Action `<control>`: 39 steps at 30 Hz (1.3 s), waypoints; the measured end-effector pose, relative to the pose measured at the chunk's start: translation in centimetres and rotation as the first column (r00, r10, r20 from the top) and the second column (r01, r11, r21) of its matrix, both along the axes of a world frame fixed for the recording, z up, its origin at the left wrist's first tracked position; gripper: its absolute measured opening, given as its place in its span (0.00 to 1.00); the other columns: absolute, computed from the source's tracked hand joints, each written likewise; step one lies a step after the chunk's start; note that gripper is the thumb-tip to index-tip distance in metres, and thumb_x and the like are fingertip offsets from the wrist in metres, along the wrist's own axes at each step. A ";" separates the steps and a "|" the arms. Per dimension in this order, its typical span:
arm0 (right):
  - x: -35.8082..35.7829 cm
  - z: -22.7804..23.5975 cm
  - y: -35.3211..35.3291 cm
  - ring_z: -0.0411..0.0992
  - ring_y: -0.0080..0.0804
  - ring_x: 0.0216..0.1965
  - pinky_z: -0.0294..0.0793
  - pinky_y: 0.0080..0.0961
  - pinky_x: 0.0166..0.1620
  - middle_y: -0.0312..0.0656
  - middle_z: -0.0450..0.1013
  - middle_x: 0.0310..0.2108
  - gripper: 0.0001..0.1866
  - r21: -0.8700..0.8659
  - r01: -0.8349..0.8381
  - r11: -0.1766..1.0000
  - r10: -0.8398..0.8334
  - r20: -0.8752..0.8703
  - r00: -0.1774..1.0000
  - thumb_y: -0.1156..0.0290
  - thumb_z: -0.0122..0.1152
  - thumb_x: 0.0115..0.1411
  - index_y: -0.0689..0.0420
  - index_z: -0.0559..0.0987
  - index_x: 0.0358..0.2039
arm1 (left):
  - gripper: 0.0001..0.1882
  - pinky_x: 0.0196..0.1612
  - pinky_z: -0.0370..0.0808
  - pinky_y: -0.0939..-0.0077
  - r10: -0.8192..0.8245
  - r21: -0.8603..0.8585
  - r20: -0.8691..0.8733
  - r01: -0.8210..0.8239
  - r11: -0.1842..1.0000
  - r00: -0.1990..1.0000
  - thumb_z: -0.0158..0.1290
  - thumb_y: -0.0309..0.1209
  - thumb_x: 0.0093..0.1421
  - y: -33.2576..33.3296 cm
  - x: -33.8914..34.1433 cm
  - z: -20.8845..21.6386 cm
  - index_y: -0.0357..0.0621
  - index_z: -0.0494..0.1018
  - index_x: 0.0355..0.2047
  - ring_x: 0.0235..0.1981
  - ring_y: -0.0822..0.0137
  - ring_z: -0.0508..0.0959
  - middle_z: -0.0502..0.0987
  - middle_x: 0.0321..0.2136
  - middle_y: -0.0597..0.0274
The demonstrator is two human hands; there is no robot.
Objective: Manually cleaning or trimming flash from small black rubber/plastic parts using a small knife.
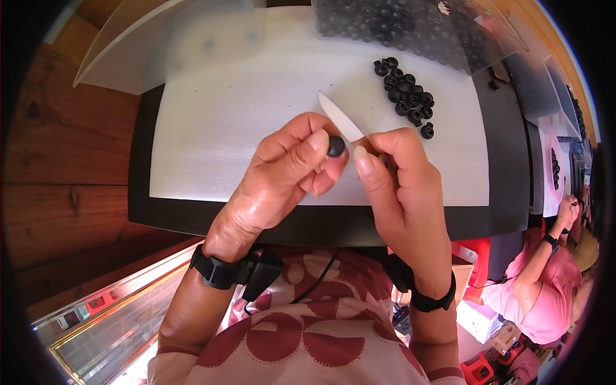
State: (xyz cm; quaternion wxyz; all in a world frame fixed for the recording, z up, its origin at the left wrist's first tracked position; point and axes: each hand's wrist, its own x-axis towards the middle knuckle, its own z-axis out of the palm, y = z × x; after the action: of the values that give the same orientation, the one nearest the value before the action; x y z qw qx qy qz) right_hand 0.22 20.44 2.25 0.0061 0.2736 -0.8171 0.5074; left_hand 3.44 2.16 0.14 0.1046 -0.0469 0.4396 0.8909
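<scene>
Between thumb and fingers, my left hand (292,157) pinches a small round black rubber part (335,146) above the white sheet. My right hand (407,179) is closed round the handle of a small knife (340,117), just to the right of that part. The knife's pale blade points up and to the left, away from me, and seems apart from the part. Most of the handle is hidden by my fingers. Beyond my right hand, a loose pile of similar black rubber parts (404,90) lies on the sheet.
The white sheet (212,141) covers a black table (186,215). At the back right stands a clear bin (410,32) full of black parts; another clear bin (173,48) is at the back left. To the right, a person in pink (539,289) works at a neighbouring table.
</scene>
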 end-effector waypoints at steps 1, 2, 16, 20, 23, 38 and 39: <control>-0.1 0.1 -0.1 0.74 0.46 0.24 0.72 0.34 0.29 0.49 0.74 0.28 0.07 -0.027 0.017 0.999 -0.017 0.005 1.000 0.71 0.57 0.69 0.60 0.71 0.41 | 0.17 0.31 0.64 0.83 -0.013 0.007 -0.015 0.013 1.000 1.000 0.48 0.42 0.73 -0.1 0.0 -0.1 0.40 0.70 0.47 0.29 0.76 0.68 0.73 0.32 0.65; -0.2 0.0 0.0 0.72 0.34 0.24 0.70 0.29 0.29 0.45 0.74 0.28 0.08 -0.058 0.017 0.998 -0.019 -0.034 0.999 0.69 0.57 0.70 0.61 0.71 0.41 | 0.18 0.30 0.64 0.83 -0.026 0.014 -0.030 0.026 1.000 0.999 0.49 0.43 0.73 -0.3 -0.1 -0.2 0.38 0.70 0.46 0.29 0.76 0.68 0.73 0.32 0.65; -0.8 0.2 -1.9 0.64 0.15 0.32 0.65 0.17 0.35 0.32 0.70 0.31 0.11 -0.233 0.013 0.972 0.067 0.333 0.940 0.66 0.63 0.68 0.62 0.74 0.37 | 0.19 0.32 0.67 0.82 -0.048 0.061 -0.034 0.050 0.997 0.998 0.50 0.43 0.72 -0.7 -0.1 -0.9 0.37 0.69 0.49 0.31 0.74 0.72 0.74 0.35 0.65; -1.1 -0.3 -2.1 0.64 0.16 0.26 0.65 0.18 0.28 0.33 0.68 0.24 0.16 -0.324 0.031 0.946 0.083 0.333 0.939 0.63 0.65 0.66 0.62 0.71 0.33 | 0.18 0.33 0.68 0.82 -0.066 0.055 -0.025 0.067 0.996 0.997 0.51 0.42 0.72 -0.8 0.0 -0.9 0.39 0.70 0.50 0.32 0.75 0.72 0.74 0.36 0.65; -1.0 0.3 -1.8 0.64 0.16 0.27 0.66 0.18 0.29 0.33 0.69 0.24 0.15 -0.280 0.031 0.960 0.071 0.349 0.935 0.64 0.64 0.67 0.62 0.71 0.33 | 0.17 0.33 0.68 0.82 -0.066 0.058 -0.013 0.066 0.996 0.998 0.51 0.41 0.72 -0.7 0.1 -0.7 0.40 0.70 0.50 0.32 0.75 0.72 0.74 0.36 0.66; -0.1 1.1 1.3 0.61 0.13 0.29 0.64 0.16 0.32 0.29 0.68 0.27 0.09 -0.303 0.144 0.942 0.011 0.457 0.889 0.68 0.59 0.68 0.62 0.74 0.37 | 0.16 0.31 0.69 0.79 0.033 -0.182 -0.201 -0.070 0.981 0.979 0.48 0.41 0.73 -0.7 1.6 4.2 0.40 0.69 0.46 0.28 0.72 0.71 0.75 0.30 0.60; -0.1 1.3 1.9 0.61 0.13 0.29 0.64 0.16 0.32 0.29 0.68 0.27 0.09 -0.304 0.153 0.940 0.002 0.457 0.890 0.68 0.60 0.68 0.62 0.74 0.37 | 0.16 0.31 0.69 0.79 0.095 -0.201 -0.211 -0.138 0.970 0.973 0.47 0.41 0.73 -1.2 1.4 5.7 0.40 0.69 0.46 0.27 0.72 0.71 0.75 0.30 0.60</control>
State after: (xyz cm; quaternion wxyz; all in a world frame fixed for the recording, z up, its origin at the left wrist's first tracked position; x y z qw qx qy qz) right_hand 0.16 22.34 3.51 -0.1173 0.1112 -0.7092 0.6862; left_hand 4.85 0.98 5.82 0.0014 0.0059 0.5379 0.8430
